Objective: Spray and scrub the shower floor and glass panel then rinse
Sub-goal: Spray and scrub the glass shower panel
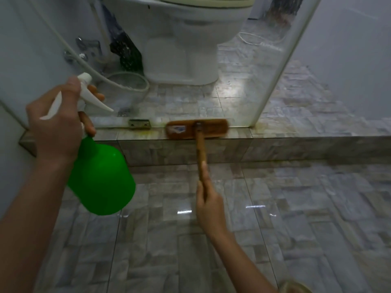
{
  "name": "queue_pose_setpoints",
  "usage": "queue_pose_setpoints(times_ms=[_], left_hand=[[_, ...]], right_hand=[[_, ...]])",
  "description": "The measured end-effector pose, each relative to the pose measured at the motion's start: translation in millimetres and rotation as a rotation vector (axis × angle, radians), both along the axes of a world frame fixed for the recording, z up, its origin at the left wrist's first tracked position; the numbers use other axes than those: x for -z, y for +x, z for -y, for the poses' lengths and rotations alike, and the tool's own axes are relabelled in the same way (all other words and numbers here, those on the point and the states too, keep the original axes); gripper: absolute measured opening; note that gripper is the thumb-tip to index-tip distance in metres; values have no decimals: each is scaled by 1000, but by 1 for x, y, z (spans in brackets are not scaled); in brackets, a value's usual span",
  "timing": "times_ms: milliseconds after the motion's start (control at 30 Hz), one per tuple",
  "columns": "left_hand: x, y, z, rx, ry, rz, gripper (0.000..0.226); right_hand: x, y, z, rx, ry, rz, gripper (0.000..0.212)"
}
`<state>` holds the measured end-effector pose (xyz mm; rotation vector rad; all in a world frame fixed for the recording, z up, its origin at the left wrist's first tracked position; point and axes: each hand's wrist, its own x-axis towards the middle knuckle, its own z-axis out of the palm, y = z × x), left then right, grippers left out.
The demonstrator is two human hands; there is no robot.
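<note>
My left hand [57, 121] grips a green spray bottle [101, 178] by its white trigger head, nozzle pointing right toward the glass panel [243, 66]. My right hand [209, 204] holds the wooden handle of a scrub brush [197, 129]. The brush head lies flat on the tiled curb [275, 142], against the bottom edge of the glass. The wet, glossy tiled shower floor [275, 229] spreads below the curb.
Behind the glass stand a white toilet [182, 45], a small grey bin [127, 85], a black brush and a hose with wall fittings. A metal bracket [139, 124] fixes the glass to the curb. The panel's white edge frame [275, 66] runs diagonally at right.
</note>
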<state>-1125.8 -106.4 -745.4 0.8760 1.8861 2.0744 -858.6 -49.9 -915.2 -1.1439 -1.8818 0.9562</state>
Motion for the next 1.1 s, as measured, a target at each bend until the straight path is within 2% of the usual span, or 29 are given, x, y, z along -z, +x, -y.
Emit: queue_pose_setpoints(times_ms=[67,133,233,300,400,500,567,633,733,800,867,1000,1100], left_hand=[[-2,2,1,25,28,7,32],[-8,4,5,18,24,15,32],[-11,11,7,-21,43,24,31],[-13,19,8,-16,67,15,30],[-13,28,6,-26,88,-8,27],[-11,34,2,-32,69,-18,23],[-12,37,0,-16,64,-7,23],[-17,38,-1,-6,81,-4,27],[-20,45,-5,24,84,-42,32],[-21,50,-8,28,81,-55,34],[-19,53,-7,31,82,-72,35],[-15,53,-7,32,67,-64,34],[-16,50,-4,6,71,-45,27]], right_hand=[[4,7,-1,-82,24,70,57],[7,25,-16,-10,2,68,55],[18,48,-37,149,-9,-39,53],[11,49,-44,173,41,-71,55],[-20,31,-56,144,168,-166,55],[-75,-5,-90,226,272,-288,51],[-89,-15,-104,269,334,-325,50],[-63,-8,-95,218,327,-314,52],[6,22,-54,119,188,-175,61],[19,30,-40,89,121,-138,63],[-2,18,-47,67,168,-177,57],[-82,-38,-93,85,420,-278,53],[-75,-50,-94,58,464,-277,54]])
